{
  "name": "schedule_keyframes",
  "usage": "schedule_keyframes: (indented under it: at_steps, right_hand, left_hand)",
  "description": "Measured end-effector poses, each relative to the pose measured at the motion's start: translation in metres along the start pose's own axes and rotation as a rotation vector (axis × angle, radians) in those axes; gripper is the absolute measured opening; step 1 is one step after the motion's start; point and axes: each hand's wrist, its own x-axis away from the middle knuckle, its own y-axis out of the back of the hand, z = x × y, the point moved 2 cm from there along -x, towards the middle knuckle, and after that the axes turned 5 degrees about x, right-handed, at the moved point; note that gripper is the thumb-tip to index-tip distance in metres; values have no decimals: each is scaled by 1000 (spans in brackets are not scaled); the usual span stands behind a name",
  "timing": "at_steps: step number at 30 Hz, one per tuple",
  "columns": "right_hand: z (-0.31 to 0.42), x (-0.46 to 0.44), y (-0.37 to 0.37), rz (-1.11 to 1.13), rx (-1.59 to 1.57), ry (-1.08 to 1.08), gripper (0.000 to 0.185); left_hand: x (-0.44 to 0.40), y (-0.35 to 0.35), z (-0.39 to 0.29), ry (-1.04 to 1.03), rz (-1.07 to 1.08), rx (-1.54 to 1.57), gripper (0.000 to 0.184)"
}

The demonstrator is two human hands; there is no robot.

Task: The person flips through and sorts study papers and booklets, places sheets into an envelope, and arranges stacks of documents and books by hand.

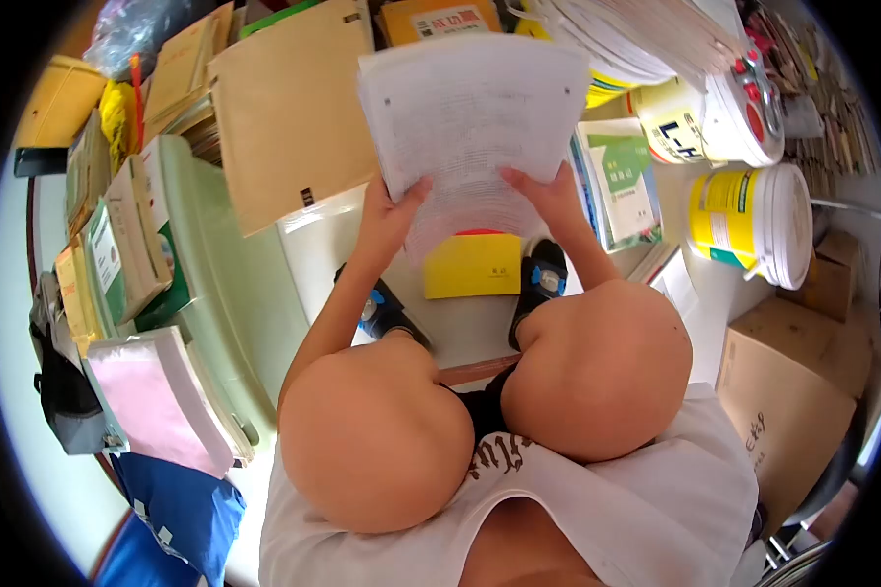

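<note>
Over the yellow folder (473, 270), left hand (390, 217) and right hand (555, 203) pinch the paper stack (475, 122) by its sides, thumbs on top; looks like a holding step, next move calls for even pressure both sides

"L-H" reads on the label (677, 137) of a white bucket (728, 125). Red "成功" marks an orange package (398, 22).
</note>
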Motion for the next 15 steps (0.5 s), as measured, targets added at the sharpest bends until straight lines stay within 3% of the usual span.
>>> schedule_keyframes:
  at_steps: [4, 6, 8, 11, 13, 14, 15]
  right_hand:
    - [-44, 30, 8, -127, -199, 183, 36]
    - [-85, 26, 13, -96, -250, 140, 36]
    - [-129, 25, 14, -64, -303, 110, 36]
    - [-154, 16, 6, 9, -88, 16, 35]
    - [-140, 21, 8, -23, -13, 157, 34]
    - [-135, 19, 10, -25, 134, 154, 32]
    - [-128, 20, 7, -24, 115, 150, 32]
  left_hand:
    - [8, -18, 43, 15, 159, -162, 34]
    - [7, -32, 50, -216, 370, -95, 31]
    - [8, -34, 83, -213, 373, -133, 34]
    - [6, -32, 112, -285, 317, -258, 35]
    - [4, -28, 104, -498, 325, -623, 33]
    - [5, -28, 107, -490, 328, -639, 33]
    - [4, -25, 118, -326, 240, -489, 34]
